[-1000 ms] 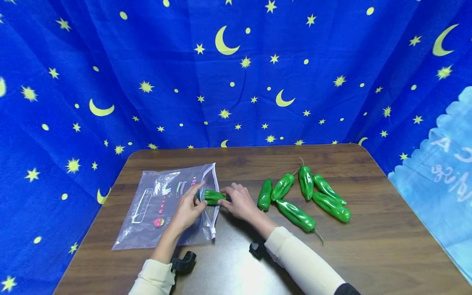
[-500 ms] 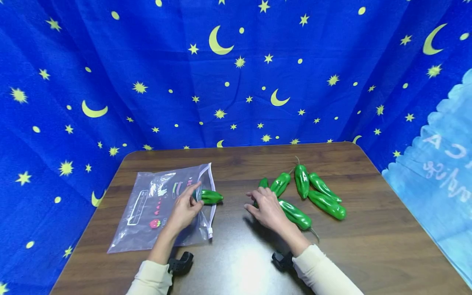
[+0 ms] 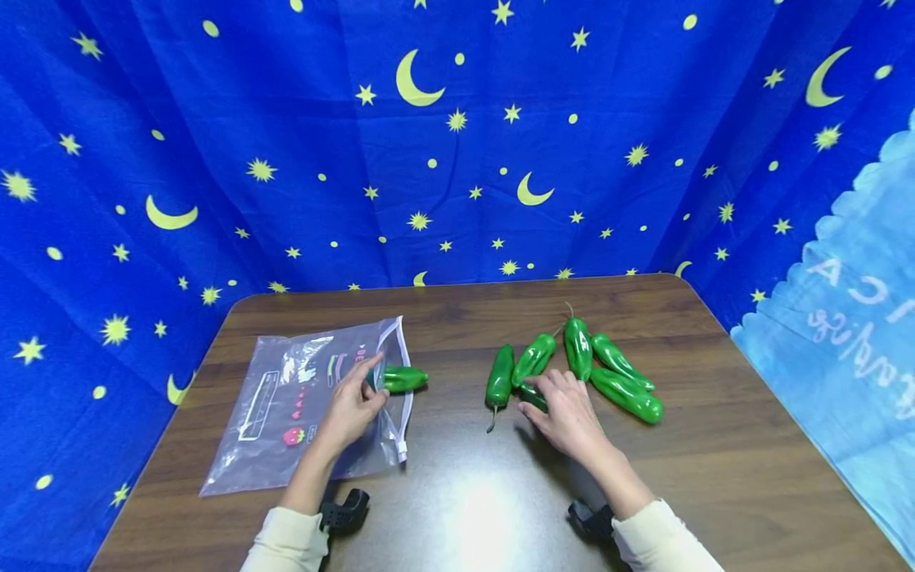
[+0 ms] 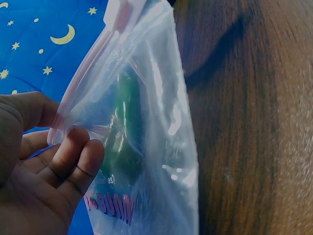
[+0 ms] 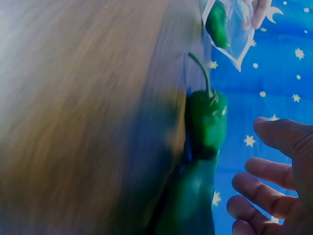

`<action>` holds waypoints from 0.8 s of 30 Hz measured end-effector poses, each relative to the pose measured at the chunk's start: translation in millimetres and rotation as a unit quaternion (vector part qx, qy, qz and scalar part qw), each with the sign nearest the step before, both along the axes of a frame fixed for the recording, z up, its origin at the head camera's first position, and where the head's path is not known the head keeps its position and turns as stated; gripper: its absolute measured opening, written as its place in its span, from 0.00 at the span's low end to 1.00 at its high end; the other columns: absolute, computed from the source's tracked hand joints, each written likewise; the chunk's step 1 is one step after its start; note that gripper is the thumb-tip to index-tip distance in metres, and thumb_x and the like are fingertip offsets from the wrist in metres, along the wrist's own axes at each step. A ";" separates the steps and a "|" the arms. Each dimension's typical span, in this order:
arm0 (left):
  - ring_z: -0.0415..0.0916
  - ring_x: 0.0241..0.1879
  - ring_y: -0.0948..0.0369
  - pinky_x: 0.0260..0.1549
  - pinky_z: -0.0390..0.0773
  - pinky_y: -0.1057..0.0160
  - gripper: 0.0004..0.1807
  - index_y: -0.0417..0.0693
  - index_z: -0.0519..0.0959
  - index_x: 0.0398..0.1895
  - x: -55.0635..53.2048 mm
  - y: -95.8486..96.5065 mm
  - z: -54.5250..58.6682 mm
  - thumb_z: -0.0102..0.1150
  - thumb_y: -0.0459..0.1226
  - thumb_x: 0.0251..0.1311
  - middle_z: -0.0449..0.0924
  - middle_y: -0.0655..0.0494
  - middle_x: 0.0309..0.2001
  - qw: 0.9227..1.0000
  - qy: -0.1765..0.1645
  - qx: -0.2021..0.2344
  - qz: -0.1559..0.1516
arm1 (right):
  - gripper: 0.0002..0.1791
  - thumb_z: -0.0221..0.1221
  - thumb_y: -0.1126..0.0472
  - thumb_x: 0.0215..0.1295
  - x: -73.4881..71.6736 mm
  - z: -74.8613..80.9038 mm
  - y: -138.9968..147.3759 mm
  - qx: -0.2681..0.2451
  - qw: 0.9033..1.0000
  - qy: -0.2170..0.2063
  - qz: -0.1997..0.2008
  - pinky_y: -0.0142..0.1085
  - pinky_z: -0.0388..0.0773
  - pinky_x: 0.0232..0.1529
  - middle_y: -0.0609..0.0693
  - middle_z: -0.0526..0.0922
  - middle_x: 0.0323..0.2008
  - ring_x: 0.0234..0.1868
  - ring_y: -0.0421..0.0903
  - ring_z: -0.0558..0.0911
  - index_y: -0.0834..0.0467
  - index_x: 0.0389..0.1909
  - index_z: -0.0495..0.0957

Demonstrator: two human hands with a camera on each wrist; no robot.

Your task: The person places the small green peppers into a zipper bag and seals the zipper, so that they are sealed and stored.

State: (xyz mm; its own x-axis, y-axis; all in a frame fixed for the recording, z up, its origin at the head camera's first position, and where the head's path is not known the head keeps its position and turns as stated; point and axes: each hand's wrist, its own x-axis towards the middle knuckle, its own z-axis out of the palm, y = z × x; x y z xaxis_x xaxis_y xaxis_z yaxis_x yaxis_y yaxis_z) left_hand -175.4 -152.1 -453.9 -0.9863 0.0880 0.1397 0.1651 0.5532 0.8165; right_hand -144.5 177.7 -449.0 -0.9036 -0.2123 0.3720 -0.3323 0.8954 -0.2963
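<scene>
A clear zip bag with pink prints lies at the left of the table, its mouth facing right. My left hand pinches the edge of that mouth, thumb and fingers on the film in the left wrist view. Part of a green pepper sticks out of the opening; the rest shows through the plastic. Over on the right, my right hand hovers above another pepper, mostly hidden under it. The right wrist view shows its fingers loosely bent and apart from the nearest pepper.
Left of my right hand lies a pepper with its stem toward me. Several more are grouped behind and right, among them one pepper and a long pepper. A starry blue curtain stands behind the wooden table.
My right hand has let go of the pepper in the bag mouth and moved right, past the leftmost loose pepper. My left hand has stayed at the bag. The head view has shifted slightly.
</scene>
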 end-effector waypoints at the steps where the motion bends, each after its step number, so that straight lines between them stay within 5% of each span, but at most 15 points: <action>1: 0.67 0.20 0.71 0.18 0.71 0.71 0.37 0.46 0.64 0.67 -0.1 -0.2 0.1 0.61 0.27 0.49 0.73 0.45 0.39 1.000 -0.002 0.000 -0.001 | 0.21 0.68 0.53 0.50 1.2 -0.8 3.1 0.004 1.000 0.000 -0.002 0.38 0.63 0.35 0.51 0.79 0.34 0.36 0.50 0.72 0.57 0.45 0.81; 13: 0.66 0.20 0.71 0.18 0.71 0.70 0.37 0.45 0.65 0.67 0.5 -1.2 -1.3 0.61 0.27 0.49 0.73 0.45 0.35 1.000 0.007 -0.002 -0.002 | 0.23 0.70 0.54 0.47 18.2 -11.2 40.1 0.014 0.999 0.003 -0.036 0.39 0.61 0.35 0.52 0.79 0.37 0.37 0.51 0.71 0.58 0.45 0.80; 24: 0.67 0.21 0.70 0.18 0.72 0.70 0.37 0.46 0.64 0.67 1.0 -2.1 0.5 0.61 0.27 0.49 0.73 0.44 0.44 1.000 -0.002 -0.004 -0.002 | 0.24 0.69 0.53 0.47 27.1 -17.8 55.8 0.016 0.998 -0.030 -0.056 0.39 0.62 0.34 0.53 0.79 0.39 0.38 0.52 0.72 0.58 0.46 0.79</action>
State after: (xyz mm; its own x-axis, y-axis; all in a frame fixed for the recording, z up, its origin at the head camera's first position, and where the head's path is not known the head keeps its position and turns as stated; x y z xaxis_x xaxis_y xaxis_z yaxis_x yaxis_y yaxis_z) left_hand -174.3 -154.3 -453.5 -0.9863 0.0940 0.1353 0.1647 0.5587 0.8128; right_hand -117.3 233.5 -466.7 -0.9428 -0.1188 0.3116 -0.2117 0.9352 -0.2840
